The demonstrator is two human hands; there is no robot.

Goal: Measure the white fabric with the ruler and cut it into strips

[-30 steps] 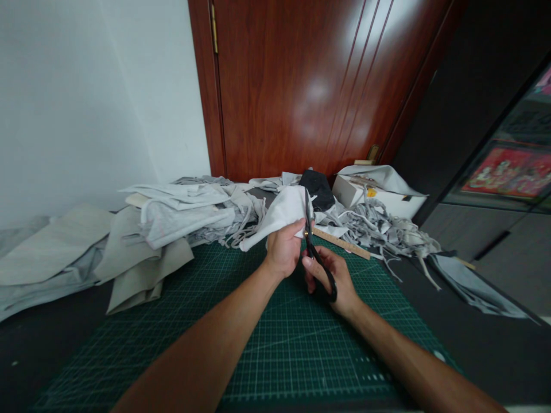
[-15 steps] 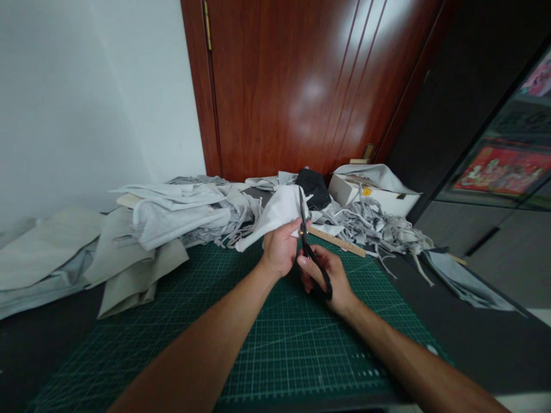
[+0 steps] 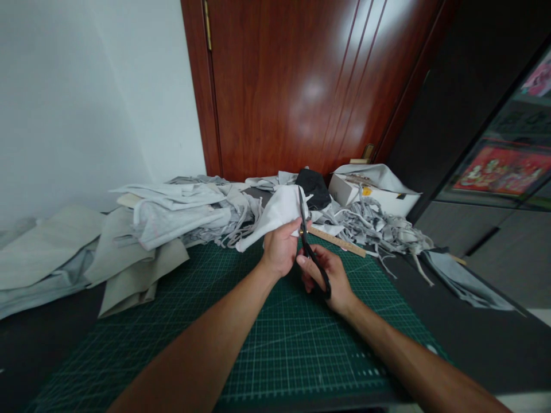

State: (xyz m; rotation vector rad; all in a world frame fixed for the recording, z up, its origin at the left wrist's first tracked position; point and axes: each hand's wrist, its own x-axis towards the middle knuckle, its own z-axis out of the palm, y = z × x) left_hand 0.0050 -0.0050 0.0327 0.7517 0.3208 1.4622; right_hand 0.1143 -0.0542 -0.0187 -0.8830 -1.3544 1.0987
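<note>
Near the middle of the view, my left hand (image 3: 280, 250) grips a piece of white cloth (image 3: 275, 210), its fingers closed on the lower right part. My right hand (image 3: 328, 275) is closed round the handles of black scissors (image 3: 316, 267). The scissor blades point up and away from me and lie along the right edge of the cloth, close to my left fingertips. Both hands are above a green cutting mat (image 3: 284, 344) with a printed grid.
Folded grey and white fabric (image 3: 181, 212) is heaped at the left, beige pieces (image 3: 47, 246) farther left. Behind the hands lie a wooden ruler (image 3: 338, 241), a black cloth (image 3: 313, 188), a white box (image 3: 374, 198) and tangled grey scraps (image 3: 370, 223).
</note>
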